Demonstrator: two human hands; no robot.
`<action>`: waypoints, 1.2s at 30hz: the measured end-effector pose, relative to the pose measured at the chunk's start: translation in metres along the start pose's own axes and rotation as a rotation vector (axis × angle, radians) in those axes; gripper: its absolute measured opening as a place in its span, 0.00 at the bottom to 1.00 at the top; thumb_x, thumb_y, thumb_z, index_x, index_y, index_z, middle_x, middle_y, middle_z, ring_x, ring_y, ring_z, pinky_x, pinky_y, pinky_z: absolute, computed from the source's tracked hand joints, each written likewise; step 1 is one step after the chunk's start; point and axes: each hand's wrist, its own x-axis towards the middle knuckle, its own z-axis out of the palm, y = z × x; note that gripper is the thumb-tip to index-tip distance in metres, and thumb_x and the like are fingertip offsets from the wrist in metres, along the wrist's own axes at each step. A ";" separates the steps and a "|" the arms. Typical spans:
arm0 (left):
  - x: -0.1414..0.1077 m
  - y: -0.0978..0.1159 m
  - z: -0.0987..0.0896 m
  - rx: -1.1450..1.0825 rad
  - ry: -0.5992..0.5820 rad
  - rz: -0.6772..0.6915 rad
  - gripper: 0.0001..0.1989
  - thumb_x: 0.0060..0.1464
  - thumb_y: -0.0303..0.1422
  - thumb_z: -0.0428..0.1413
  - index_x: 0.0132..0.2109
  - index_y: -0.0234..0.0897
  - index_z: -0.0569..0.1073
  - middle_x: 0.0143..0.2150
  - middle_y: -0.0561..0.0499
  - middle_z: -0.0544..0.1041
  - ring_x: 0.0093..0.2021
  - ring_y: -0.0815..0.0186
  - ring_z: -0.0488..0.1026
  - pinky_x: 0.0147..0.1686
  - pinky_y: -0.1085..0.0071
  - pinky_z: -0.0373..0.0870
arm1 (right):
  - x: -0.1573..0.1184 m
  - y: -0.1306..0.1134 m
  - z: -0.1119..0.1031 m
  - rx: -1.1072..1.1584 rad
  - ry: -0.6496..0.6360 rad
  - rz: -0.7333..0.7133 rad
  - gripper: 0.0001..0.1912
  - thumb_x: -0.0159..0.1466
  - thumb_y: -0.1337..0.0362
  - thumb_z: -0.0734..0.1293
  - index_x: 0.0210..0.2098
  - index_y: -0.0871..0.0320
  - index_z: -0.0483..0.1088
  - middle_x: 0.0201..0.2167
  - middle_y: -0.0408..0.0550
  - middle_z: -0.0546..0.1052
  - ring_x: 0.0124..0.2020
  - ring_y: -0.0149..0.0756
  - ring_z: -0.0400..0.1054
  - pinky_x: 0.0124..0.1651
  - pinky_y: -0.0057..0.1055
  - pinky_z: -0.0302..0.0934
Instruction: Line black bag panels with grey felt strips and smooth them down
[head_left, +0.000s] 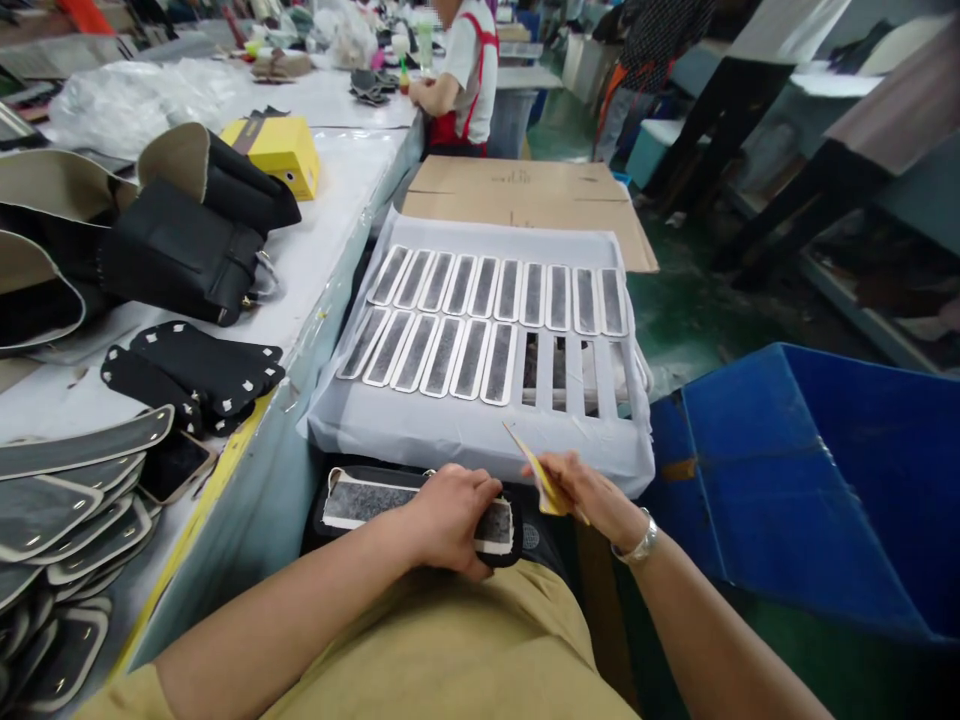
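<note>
Low in front of my body lies a long black panel (367,500) with a grey strip edged in white on top. My left hand (457,515) is closed over its right part, thumb at the near edge. My right hand (589,490) grips a thin, flat yellow piece (551,490), held upright just right of the panel; its exact kind is unclear. Beyond both hands, a white cloth-covered rack (405,420) carries two rows of grey strips with white borders (469,358). At the right of the near row, open slots show in the rack.
On the left table stand black bags (180,245), a yellow box (289,155), black pieces (202,365), a phone (176,465) and stacked grey panels (67,510). A cardboard sheet (517,190) lies behind the rack. A blue bin (750,480) stands right. Other people are farther back.
</note>
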 end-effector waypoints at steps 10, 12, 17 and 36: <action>-0.030 0.007 0.027 0.058 0.251 -0.116 0.44 0.40 0.52 0.58 0.60 0.31 0.57 0.58 0.40 0.64 0.58 0.51 0.57 0.61 0.53 0.42 | 0.022 -0.032 -0.015 0.201 0.037 -0.087 0.36 0.54 0.32 0.50 0.33 0.58 0.66 0.19 0.39 0.57 0.20 0.29 0.48 0.25 0.29 0.46; -0.035 0.006 0.031 0.085 0.250 -0.093 0.41 0.44 0.51 0.56 0.60 0.34 0.56 0.60 0.42 0.62 0.60 0.51 0.56 0.61 0.53 0.41 | 0.030 -0.046 -0.007 0.590 -0.104 -0.157 0.45 0.47 0.27 0.51 0.44 0.58 0.65 0.22 0.39 0.56 0.20 0.29 0.47 0.24 0.29 0.47; -0.036 0.004 0.032 0.059 0.297 -0.095 0.38 0.43 0.49 0.57 0.58 0.35 0.60 0.57 0.43 0.66 0.57 0.52 0.59 0.59 0.55 0.45 | 0.050 -0.048 0.030 0.796 -0.242 -0.232 0.36 0.49 0.48 0.70 0.52 0.58 0.61 0.23 0.37 0.55 0.21 0.25 0.44 0.22 0.26 0.42; -0.024 0.008 0.027 -0.017 0.309 -0.212 0.38 0.35 0.46 0.58 0.53 0.31 0.65 0.49 0.39 0.71 0.51 0.51 0.65 0.60 0.53 0.42 | 0.085 -0.028 0.046 0.951 -0.609 -0.055 0.17 0.59 0.55 0.63 0.42 0.60 0.66 0.16 0.32 0.47 0.15 0.22 0.38 0.18 0.23 0.36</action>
